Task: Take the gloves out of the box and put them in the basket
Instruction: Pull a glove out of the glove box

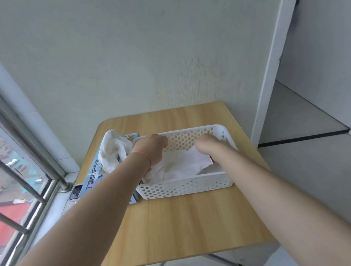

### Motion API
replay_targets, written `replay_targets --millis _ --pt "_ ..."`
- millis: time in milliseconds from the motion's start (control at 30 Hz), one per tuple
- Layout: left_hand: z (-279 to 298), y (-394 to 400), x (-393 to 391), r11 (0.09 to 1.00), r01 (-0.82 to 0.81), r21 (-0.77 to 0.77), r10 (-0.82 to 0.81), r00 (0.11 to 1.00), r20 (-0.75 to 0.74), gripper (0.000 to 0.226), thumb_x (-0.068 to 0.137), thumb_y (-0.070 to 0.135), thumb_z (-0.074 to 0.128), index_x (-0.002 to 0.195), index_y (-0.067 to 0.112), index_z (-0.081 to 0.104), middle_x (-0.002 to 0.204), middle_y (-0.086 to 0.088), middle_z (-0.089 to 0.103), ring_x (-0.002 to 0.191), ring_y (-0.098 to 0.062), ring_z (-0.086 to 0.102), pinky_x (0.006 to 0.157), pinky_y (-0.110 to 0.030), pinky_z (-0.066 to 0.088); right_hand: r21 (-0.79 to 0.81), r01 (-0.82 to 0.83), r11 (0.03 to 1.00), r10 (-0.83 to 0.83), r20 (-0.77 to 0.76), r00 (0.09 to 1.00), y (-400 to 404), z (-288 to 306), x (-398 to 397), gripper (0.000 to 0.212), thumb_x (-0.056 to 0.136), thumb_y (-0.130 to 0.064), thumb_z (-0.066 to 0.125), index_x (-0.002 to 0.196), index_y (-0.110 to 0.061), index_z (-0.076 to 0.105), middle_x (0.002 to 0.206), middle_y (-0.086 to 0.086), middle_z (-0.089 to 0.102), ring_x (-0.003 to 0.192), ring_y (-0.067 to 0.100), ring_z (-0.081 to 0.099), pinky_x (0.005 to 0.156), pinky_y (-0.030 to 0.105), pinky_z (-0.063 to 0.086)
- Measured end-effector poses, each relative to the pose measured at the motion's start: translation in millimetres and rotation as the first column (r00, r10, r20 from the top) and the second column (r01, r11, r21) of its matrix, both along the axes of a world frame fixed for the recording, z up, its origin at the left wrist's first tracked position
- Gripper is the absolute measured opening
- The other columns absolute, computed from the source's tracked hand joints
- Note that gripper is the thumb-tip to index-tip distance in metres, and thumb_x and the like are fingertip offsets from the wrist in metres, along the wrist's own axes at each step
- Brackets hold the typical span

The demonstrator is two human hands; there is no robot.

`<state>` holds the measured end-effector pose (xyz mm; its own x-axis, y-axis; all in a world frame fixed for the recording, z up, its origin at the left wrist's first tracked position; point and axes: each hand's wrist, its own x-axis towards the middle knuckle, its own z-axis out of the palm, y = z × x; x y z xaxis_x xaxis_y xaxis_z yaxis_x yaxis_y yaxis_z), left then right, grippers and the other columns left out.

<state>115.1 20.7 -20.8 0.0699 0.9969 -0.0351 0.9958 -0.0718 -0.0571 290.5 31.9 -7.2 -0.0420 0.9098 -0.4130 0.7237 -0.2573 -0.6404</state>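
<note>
Both hands reach into the white perforated basket (187,185), the left hand (150,150) and right hand (207,145) down on the white gloves (180,165) lying there, but their fingers are hidden, so I cannot tell whether they pinch or press flat. More gloves (112,150) bulge from the blue glove box (92,177) touching the basket's left wall; lifting out carelessly could drag loose gloves over the low rim. Open tabletop (180,224) lies near, though the box sits at the table's left edge by the window (4,174)

Blue box (94,177) at left of the basket, large dark Chinese characters printed along its side, reading about 丁腈防护手套, last characters partly hidden by an arm, smaller print on the box too blurred to read
</note>
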Motion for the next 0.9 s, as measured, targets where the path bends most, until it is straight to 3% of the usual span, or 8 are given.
replay_targets --millis 100,200,267,367,467,633,733,900 --pt "4.1 -7.0 6.0 0.997 0.037 0.074 -0.035 0.999 -0.027 0.027 0.089 0.007 0.05 0.111 0.018 0.061 0.111 -0.003 0.057 0.1 -0.025 0.058 0.07 -0.032 0.042 -0.024 0.023 0.999 -0.024 -0.033 0.999 0.0 3.1 -2.3 0.038 0.1 -0.005 0.028 0.128 0.009 0.049 0.083 0.012 0.049 0.059 0.016 0.038 0.053 0.025 0.03" --pt "6.7 -15.4 9.2 0.974 0.016 -0.227 -0.03 0.998 -0.061 0.017 0.081 0.025 0.063 0.088 0.01 0.068 0.085 -0.003 0.067 0.08 -0.022 0.064 0.062 -0.028 0.046 -0.027 0.006 1.0 -0.009 -0.104 0.995 1.5 7.6 -7.5 0.034 0.096 -0.005 0.031 0.118 0.002 0.056 0.071 0.008 0.039 0.061 0.017 0.038 0.062 0.029 0.032" --pt "1.7 -21.2 6.1 0.923 -0.024 -0.384 -0.004 0.997 -0.073 0.013 0.076 0.02 0.066 0.074 0.008 0.063 0.068 -0.003 0.062 0.062 -0.018 0.057 0.053 -0.024 0.043 -0.013 0.021 1.0 -0.023 -0.136 0.991 4.4 11.6 -10.6 0.022 0.094 -0.005 0.032 0.087 -0.004 0.053 0.07 0.007 0.04 0.062 0.017 0.04 0.067 0.032 0.035" --pt "-4.8 -26.9 -0.3 0.931 -0.066 -0.358 0.049 0.997 -0.058 0.004 0.075 0.008 0.063 0.079 0.007 0.061 0.069 -0.002 0.063 0.058 -0.016 0.053 0.05 -0.022 0.041 0.001 0.042 0.999 -0.042 -0.138 0.99 5.4 23.0 -10.3 0.024 0.094 -0.001 0.035 0.075 -0.003 0.048 0.074 0.013 0.051 0.069 0.025 0.052 0.072 0.036 0.047" --pt "-1.9 -28.8 2.2 0.925 -0.075 -0.373 0.105 0.993 0.06 0.014 0.081 0.016 0.055 0.074 0.005 0.061 0.067 -0.008 0.066 0.056 -0.021 0.058 0.056 -0.027 0.05 -0.005 0.024 1.0 -0.025 -0.074 0.997 4.1 31.7 -5.3 0.027 0.096 -0.001 0.038 0.071 -0.008 0.046 0.072 0.01 0.048 0.065 0.022 0.05 0.065 0.031 0.046" --pt "-3.7 -30.5 9.6 0.912 -0.097 -0.399 0.149 0.983 0.102 0.023 0.083 0.03 0.058 0.079 0.008 0.061 0.064 -0.006 0.061 0.054 -0.022 0.057 0.05 -0.024 0.046 -0.034 -0.041 0.999 0.043 0.068 0.997 1.9 32.7 -1.2 0.019 0.094 -0.006 0.04 0.085 -0.002 0.056 0.078 0.014 0.056 0.071 0.025 0.054 0.058 0.028 0.047" --pt "-7.4 -32.6 12.1 0.92 -0.088 -0.381 0.132 0.987 0.091 0.024 0.083 0.037 0.062 0.08 0.013 0.062 0.062 -0.001 0.055 0.055 -0.018 0.052 0.054 -0.026 0.043 -0.05 -0.048 0.998 0.05 0.047 0.998 -1.3 31.1 -3.2 0.022 0.094 -0.004 0.038 0.1 0.001 0.059 0.082 0.017 0.056 0.077 0.027 0.053 0.071 0.034 0.047" --pt "-5.3 -28.2 9.1 0.914 -0.118 -0.388 0.138 0.99 0.022 0.002 0.082 0.01 0.059 0.081 0.011 0.058 0.07 -0.005 0.06 0.056 -0.019 0.057 0.051 -0.025 0.047 -0.051 -0.026 0.998 0.026 0.003 1.0 -1.9 31.6 -7.5 0.031 0.091 0.0 0.037 0.108 0.004 0.062 0.089 0.019 0.061 0.077 0.027 0.057 0.079 0.037 0.051"
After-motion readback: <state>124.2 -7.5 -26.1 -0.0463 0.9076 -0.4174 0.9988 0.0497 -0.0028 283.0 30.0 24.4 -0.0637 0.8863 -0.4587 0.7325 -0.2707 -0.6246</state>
